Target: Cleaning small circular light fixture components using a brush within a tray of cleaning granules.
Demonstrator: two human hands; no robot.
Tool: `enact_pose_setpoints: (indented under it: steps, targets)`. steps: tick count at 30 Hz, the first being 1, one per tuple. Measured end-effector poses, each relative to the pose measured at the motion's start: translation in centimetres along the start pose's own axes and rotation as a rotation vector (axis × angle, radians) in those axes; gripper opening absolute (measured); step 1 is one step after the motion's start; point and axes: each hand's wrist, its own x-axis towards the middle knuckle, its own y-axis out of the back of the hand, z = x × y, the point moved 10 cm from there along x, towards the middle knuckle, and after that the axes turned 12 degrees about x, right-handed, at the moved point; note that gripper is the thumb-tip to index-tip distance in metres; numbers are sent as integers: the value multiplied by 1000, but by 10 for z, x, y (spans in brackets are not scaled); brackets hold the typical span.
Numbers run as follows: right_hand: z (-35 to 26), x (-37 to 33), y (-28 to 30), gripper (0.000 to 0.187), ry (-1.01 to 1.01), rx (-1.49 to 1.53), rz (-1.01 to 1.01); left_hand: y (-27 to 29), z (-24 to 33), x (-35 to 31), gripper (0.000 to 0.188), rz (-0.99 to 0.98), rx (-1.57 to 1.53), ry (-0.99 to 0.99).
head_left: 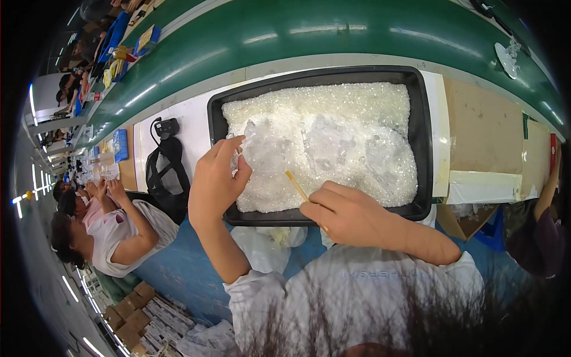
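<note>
A black tray (426, 149) full of glittering clear-white granules (369, 98) lies in front of me. Several clear, flat pieces (327, 143) rest on the granules, partly dusted by them. My left hand (217, 178) is over the tray's left side, thumb and fingers pinched around a small transparent piece (237, 157); its exact kind does not show. Held in my right hand (342, 211) at the near edge is a thin yellow stick (297, 185). Its tip points away from me, over the granules, and my fingers hide its lower part.
A green conveyor belt (297, 35) runs beyond the tray, with a white dish (507, 59) of clear bits on it. Left of the tray lies a black mesh bag (166, 163). Cardboard (482, 128) covers the right side. Co-workers sit at left and right; an open carton (470, 220) stands below.
</note>
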Motion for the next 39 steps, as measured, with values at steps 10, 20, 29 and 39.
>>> enact_pose_setpoints:
  steps: [10,20,29,39]
  targets:
    - [2,-2,-6,24,-28,173,1,3,0,-3,28,41,-4,-29]
    - [-36,-34,40,23,162,52,155,44,80,-1,65,50,352,-146]
    - [-46,-91,61,10,302,-81,254,-68,248,1,16,-144,355,-1122]
    - [-34,-130,115,11,292,-27,464,-74,255,56,5,-366,499,-1186]
